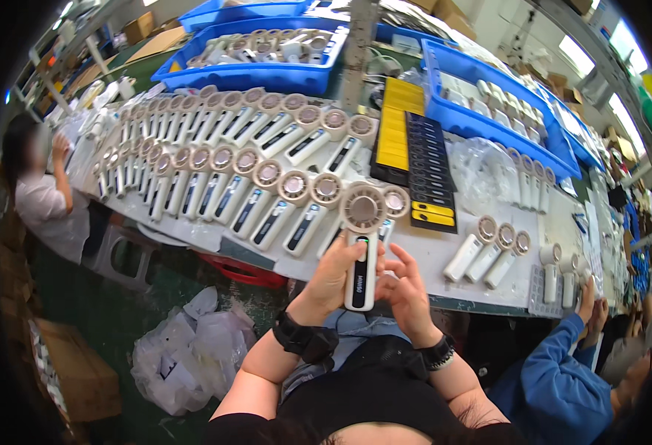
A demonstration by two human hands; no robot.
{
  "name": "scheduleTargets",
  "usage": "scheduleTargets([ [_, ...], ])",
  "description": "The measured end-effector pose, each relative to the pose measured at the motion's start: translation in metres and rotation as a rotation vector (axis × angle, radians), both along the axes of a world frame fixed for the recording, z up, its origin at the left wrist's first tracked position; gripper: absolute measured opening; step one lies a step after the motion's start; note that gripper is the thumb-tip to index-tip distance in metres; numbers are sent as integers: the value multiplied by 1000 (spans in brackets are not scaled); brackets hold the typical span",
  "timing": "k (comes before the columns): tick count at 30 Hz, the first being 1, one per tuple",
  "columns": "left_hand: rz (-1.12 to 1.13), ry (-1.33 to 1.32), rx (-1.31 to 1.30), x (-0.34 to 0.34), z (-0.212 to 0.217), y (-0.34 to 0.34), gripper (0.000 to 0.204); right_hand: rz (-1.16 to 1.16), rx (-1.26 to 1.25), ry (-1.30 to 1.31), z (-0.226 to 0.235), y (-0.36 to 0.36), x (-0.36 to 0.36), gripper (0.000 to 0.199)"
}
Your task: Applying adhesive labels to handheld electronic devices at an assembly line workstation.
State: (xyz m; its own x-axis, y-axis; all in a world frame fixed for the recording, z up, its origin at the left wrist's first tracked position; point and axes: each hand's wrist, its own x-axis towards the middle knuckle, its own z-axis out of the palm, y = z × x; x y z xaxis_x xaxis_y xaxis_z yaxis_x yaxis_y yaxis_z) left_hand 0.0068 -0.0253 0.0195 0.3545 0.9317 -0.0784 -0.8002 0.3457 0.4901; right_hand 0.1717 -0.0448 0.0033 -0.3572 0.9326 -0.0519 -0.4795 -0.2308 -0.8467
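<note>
Left hand (327, 273) grips the handle of a white handheld fan (361, 278), held upright at the near edge of the bench (431, 248). Right hand (409, 297) is partly open, fingers bent, just beside the handle; contact cannot be confirmed. The held fan partly hides fans behind it. Two rows of fans (267, 173) run from there toward the left end. Beyond, black and yellow trays (431, 159) occupy mid-bench, with a clear plastic bag (482, 169) to their right. Three fans (483, 248) lie near the front edge, right of the hands. A post (359, 63) stands between blue crates (259, 80) at the far edge. A co-worker's blue sleeve (556, 363) is by the near edge, farther right.
</note>
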Motion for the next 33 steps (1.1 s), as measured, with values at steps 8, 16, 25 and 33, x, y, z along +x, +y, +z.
scheduleTargets([
  [8, 154, 378, 161, 54, -14, 4, 37, -91, 352, -451, 7, -3, 11, 86],
  [16, 72, 1187, 731, 36, -17, -1, 53, -143, 261, -731, 7, -20, 99, 91],
  [25, 256, 1874, 1204, 45, 19, 45, 63, -169, 311, -779, -31, -22, 92, 89],
  [33, 214, 2189, 1468, 68, 1, 107, 50, -217, 407, -819, -43, -15, 86, 88],
])
